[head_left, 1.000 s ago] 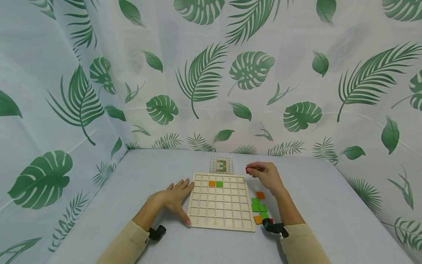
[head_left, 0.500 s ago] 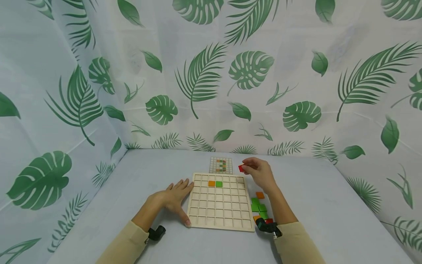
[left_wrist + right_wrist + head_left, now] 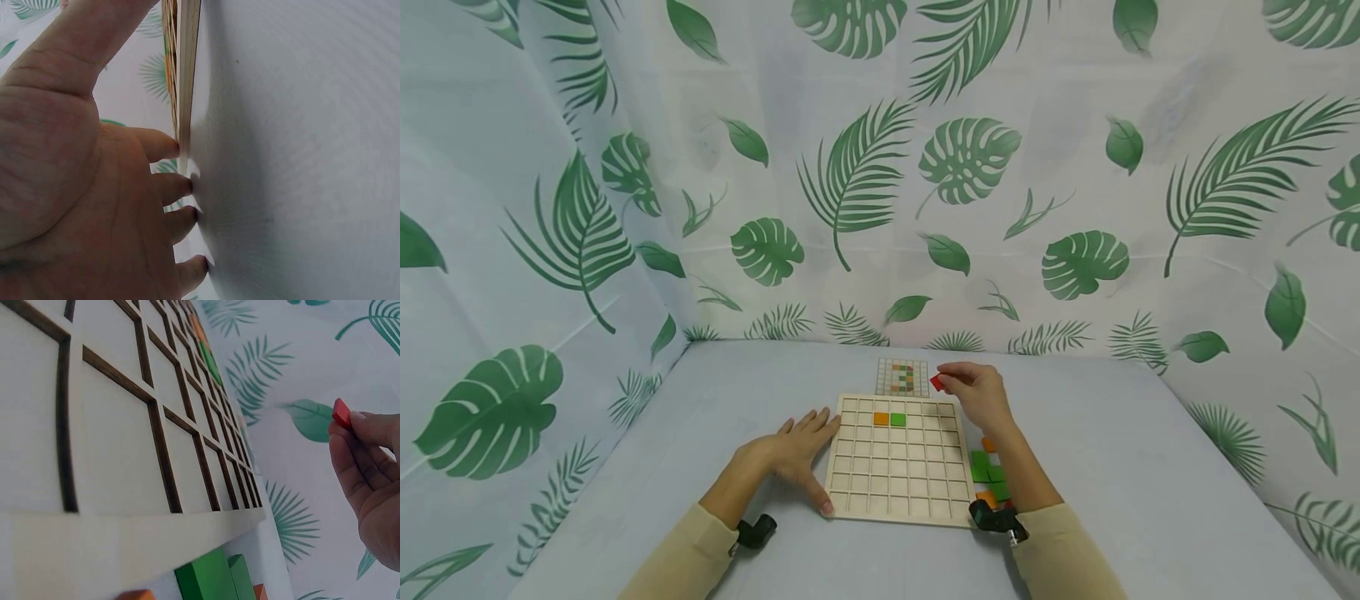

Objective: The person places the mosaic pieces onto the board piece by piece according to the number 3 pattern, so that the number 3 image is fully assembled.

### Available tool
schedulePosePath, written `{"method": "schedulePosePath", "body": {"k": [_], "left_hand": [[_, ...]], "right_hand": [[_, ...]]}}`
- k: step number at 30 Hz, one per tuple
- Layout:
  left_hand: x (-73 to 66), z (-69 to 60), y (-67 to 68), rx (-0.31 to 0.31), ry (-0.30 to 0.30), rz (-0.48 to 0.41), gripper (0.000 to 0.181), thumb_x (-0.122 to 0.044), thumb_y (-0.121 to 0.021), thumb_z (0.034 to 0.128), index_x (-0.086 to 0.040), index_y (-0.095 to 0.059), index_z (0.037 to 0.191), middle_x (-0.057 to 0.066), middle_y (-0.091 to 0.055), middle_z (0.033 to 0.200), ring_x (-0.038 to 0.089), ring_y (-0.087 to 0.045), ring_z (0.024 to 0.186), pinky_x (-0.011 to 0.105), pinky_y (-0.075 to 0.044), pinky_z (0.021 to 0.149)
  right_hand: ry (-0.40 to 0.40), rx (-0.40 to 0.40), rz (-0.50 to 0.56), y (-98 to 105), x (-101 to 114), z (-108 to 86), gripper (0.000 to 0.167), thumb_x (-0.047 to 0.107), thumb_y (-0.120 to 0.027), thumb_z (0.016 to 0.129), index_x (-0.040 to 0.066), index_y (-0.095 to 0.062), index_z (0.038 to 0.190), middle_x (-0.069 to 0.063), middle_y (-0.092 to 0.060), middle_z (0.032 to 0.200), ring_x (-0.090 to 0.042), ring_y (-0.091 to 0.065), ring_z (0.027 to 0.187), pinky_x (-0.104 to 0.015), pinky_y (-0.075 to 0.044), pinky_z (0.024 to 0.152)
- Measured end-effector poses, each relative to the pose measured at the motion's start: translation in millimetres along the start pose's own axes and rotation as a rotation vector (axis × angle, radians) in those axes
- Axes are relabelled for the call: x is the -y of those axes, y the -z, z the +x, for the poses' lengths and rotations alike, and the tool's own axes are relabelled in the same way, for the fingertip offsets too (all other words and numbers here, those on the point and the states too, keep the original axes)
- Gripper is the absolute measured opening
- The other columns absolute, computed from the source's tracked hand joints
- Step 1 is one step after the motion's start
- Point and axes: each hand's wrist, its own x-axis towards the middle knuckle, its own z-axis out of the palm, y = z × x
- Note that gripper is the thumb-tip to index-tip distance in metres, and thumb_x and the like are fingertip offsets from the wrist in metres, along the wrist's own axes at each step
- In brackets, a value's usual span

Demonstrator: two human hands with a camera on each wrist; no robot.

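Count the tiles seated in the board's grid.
2: an orange tile with a green tile just right of it, both in the second-farthest row of the board. No cells look hidden.

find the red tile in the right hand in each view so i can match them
head: the red tile is right of centre, below mid-height, pinched by the right hand
left wrist: not in it
right wrist: the red tile is toward the right, above mid-height
shared landmark: the wooden grid board, visible in all three, nearly edge-on in left wrist

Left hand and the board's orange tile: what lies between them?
Between the left hand and orange tile, the head view shows the board: its edge and two bare squares.
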Motion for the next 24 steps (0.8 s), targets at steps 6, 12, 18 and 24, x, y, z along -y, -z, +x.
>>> {"method": "schedulePosePath", "body": {"k": [6,12,18,24], "left_hand": [[0.7,0.9,-1.3,0.0,0.004,0.008,0.143,-0.068,-0.092,0.0607,-0.013,-0.015,0.168,0.015,-0.01,0.176,0.036,-0.007,0.163,0.062,-0.012,0.13],[0.3,1.3,-1.6,-0.003,0.004,0.005,0.144,-0.068,-0.093,0.0603,-0.012,-0.016,0.168,0.015,-0.01,0.176,0.036,-0.008,0.163,0.061,-0.012,0.13],[0.6,1.1,-1.3,-0.002,0.0,0.003,0.144,-0.068,-0.092,0.0604,-0.012,-0.015,0.168,0.015,-0.009,0.176,0.036,-0.007,0.163,0.062,-0.011,0.13],[1.3,1.4,-2.0,-0.002,-0.005,0.006,0.144,-0.068,-0.092,0.0607,-0.013,-0.015,0.168,0.015,-0.009,0.176,0.036,-0.006,0.163,0.061,-0.011,0.13]], "right_hand": [[-0.023,0.027,-0.03,-6.2,2.5,-1.2,0.024,0.006,-0.067,0.101,0.001,-0.074,0.123,-0.018,-0.075,0.115,-0.031,-0.073,0.1,-0.047,-0.062,0.092],[-0.045,0.06,-0.061,-12.6,2.8,-2.0,0.022,0.006,-0.067,0.101,0.004,-0.075,0.121,-0.015,-0.076,0.112,-0.031,-0.072,0.101,-0.046,-0.062,0.09],[-0.036,0.107,-0.058,-17.3,2.0,-3.6,0.025,0.006,-0.067,0.101,-0.001,-0.073,0.124,-0.017,-0.076,0.113,-0.03,-0.073,0.098,-0.051,-0.061,0.09],[-0.041,0.114,-0.05,-20.7,3.9,-5.5,0.026,0.006,-0.067,0.101,-0.003,-0.072,0.125,-0.018,-0.075,0.113,-0.034,-0.073,0.099,-0.054,-0.06,0.091]]}}
